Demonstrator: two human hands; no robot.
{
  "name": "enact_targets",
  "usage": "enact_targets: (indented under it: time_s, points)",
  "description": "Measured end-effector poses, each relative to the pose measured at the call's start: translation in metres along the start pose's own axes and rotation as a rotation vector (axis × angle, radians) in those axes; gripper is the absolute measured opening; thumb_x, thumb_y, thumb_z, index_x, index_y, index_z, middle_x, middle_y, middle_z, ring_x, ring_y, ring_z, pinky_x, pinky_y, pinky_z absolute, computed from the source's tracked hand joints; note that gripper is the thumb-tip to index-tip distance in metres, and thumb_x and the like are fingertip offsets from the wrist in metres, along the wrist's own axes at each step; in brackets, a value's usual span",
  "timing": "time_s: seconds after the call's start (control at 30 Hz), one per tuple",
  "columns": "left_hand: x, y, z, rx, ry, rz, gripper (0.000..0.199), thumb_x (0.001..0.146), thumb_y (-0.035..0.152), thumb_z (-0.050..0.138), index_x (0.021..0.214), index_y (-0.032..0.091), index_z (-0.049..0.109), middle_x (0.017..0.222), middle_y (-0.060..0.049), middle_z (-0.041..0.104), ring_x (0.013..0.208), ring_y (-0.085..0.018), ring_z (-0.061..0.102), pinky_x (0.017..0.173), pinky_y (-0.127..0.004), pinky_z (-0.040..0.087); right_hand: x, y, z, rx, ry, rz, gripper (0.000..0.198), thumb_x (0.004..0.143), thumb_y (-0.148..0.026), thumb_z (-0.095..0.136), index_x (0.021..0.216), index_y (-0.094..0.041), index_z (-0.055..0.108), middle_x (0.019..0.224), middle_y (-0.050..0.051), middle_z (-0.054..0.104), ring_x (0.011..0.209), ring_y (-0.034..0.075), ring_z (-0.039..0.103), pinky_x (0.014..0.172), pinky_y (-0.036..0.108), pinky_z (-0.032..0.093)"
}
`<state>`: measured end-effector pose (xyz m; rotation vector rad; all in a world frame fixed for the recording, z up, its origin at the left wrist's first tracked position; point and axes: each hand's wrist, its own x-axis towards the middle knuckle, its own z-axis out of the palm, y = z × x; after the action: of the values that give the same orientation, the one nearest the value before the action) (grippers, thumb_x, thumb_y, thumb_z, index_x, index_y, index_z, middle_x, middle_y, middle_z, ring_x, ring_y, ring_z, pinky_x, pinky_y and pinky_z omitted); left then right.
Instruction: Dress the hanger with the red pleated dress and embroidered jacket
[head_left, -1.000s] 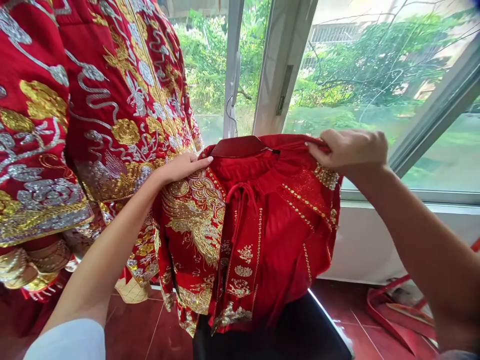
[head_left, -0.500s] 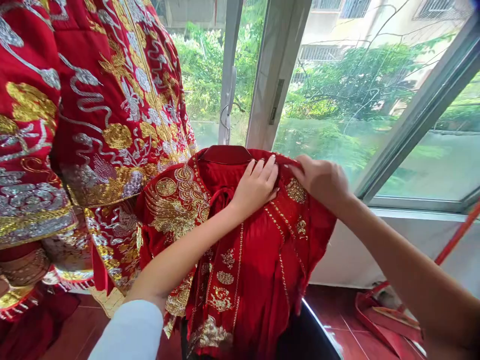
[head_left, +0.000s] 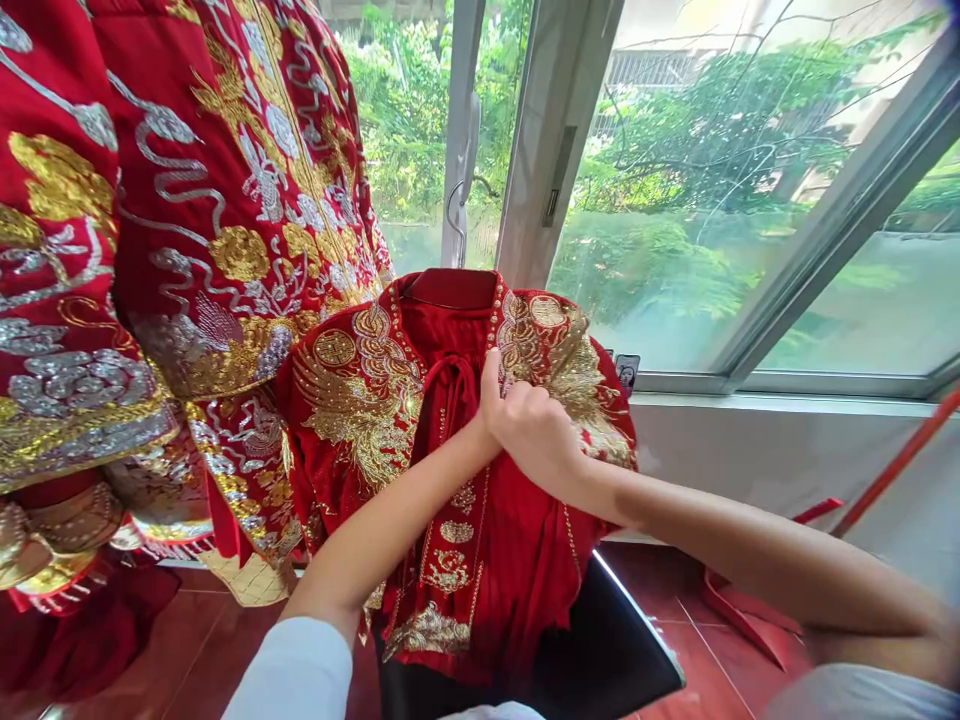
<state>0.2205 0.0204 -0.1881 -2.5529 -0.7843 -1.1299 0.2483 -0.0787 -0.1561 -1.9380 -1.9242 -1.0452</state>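
Observation:
A red jacket (head_left: 517, 580) with gold embroidery hangs on a hanger (head_left: 456, 235) before the window. My right hand (head_left: 540, 435) is closed at the jacket's front, just below the collar on the right side. Against it lies my left hand (head_left: 491, 400), with one digit pointing up along the front edge. Its other fingers are mostly hidden behind the right hand, and the cloth seems pinched between the two. A thin red tie (head_left: 450, 370) crosses the neck opening. Gold bird-like embroidery (head_left: 585, 385) covers the right shoulder.
A larger red garment (head_left: 247, 250) with gold and silver embroidery hangs close on the left. Behind is a sliding window (head_left: 551, 130) with a sill (head_left: 750, 400). A black surface (head_left: 615, 640) stands under the jacket. Red straps (head_left: 742, 620) lie on the tiled floor at right.
My right hand has come from the right shoulder to the front edge, meeting my left hand, which moved down from the collar. The embroidered right front now lies unfolded over the shoulder.

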Motion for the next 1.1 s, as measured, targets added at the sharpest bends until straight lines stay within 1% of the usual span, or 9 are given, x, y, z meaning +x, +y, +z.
enact_targets:
  time_s: [0.13,0.23,0.3,0.37,0.5,0.6,0.77,0.93,1.1]
  points:
    - [-0.03,-0.013,-0.038,0.063,-0.146,0.15,0.028,0.089,0.025,0.049,0.106,0.014,0.069,0.118,-0.011,0.068,0.123,-0.023,0.055,0.112,-0.042,0.037,0.004,0.044,0.025,0.372,-0.007,-0.051,0.058,0.091,-0.025,0.045,0.146,-0.013,0.032,0.076,0.009,0.067,0.064,0.02,0.062,0.055,0.029,0.046]
    - [-0.033,-0.034,-0.094,-0.001,-0.083,0.246,0.032,0.093,0.029,0.042,0.085,0.018,0.071,0.114,-0.007,0.07,0.112,-0.019,0.061,0.106,-0.04,0.041,0.007,0.118,0.041,0.713,0.21,0.113,0.047,0.091,-0.039,0.045,0.132,-0.015,0.048,0.083,0.008,0.069,0.072,0.019,0.062,0.073,0.033,0.051]
    - [-0.022,-0.055,-0.129,0.02,0.097,0.116,0.029,0.092,0.029,0.042,0.089,0.021,0.07,0.106,-0.005,0.072,0.104,-0.018,0.063,0.104,-0.039,0.04,0.008,0.157,0.063,0.779,0.357,0.253,0.046,0.086,-0.043,0.052,0.123,-0.016,0.055,0.105,0.015,0.066,0.093,0.022,0.061,0.092,0.036,0.045]
    - [-0.005,-0.079,-0.152,0.085,0.189,-0.098,0.03,0.089,0.037,0.048,0.105,0.02,0.066,0.112,-0.008,0.069,0.107,-0.022,0.06,0.099,-0.039,0.042,0.008,0.176,0.093,0.896,0.253,0.28,0.051,0.082,-0.051,0.052,0.122,-0.02,0.056,0.119,0.015,0.062,0.106,0.023,0.058,0.09,0.036,0.045]
    - [0.015,-0.109,-0.162,0.146,-0.125,-0.334,0.047,0.088,0.057,0.041,0.103,0.018,0.065,0.1,-0.012,0.07,0.093,-0.028,0.062,0.082,-0.038,0.047,-0.001,0.171,0.129,1.062,-0.024,0.327,0.068,0.083,-0.075,0.02,0.077,-0.021,0.061,0.076,0.008,0.065,0.067,0.02,0.057,0.059,0.032,0.045]
    - [0.016,-0.105,-0.155,0.296,-0.211,-0.427,0.055,0.091,0.058,0.03,0.092,0.016,0.065,0.091,-0.015,0.068,0.086,-0.03,0.062,0.078,-0.04,0.046,-0.014,0.166,0.105,0.826,0.001,0.428,0.067,0.082,-0.076,0.02,0.052,-0.021,0.042,0.051,0.003,0.044,0.05,0.014,0.037,0.052,0.029,0.031]
    - [0.016,-0.089,-0.144,0.335,-0.27,-0.47,0.067,0.091,0.063,0.019,0.093,0.013,0.063,0.089,-0.018,0.065,0.085,-0.031,0.062,0.075,-0.039,0.044,-0.054,0.131,0.047,0.078,0.319,0.735,0.055,0.095,-0.047,0.024,0.082,-0.013,0.065,0.055,0.007,0.05,0.048,0.015,0.033,0.052,0.03,0.018]
    - [0.013,-0.1,-0.146,0.316,-0.213,-0.423,0.062,0.091,0.063,0.02,0.084,0.016,0.06,0.079,-0.014,0.063,0.076,-0.027,0.06,0.069,-0.036,0.04,-0.086,0.053,0.065,0.08,0.168,0.613,0.044,0.096,-0.035,0.032,0.078,-0.013,0.066,0.051,0.007,0.055,0.044,0.014,0.046,0.046,0.025,0.018]
    - [0.018,-0.118,-0.155,0.058,-0.149,-0.34,0.05,0.086,0.062,0.034,0.061,0.021,0.049,0.058,-0.004,0.051,0.058,-0.019,0.048,0.059,-0.031,0.035,-0.047,0.071,0.043,0.16,0.119,0.534,0.048,0.094,-0.049,0.036,0.074,-0.018,0.067,0.057,0.011,0.062,0.049,0.02,0.053,0.047,0.029,0.028]
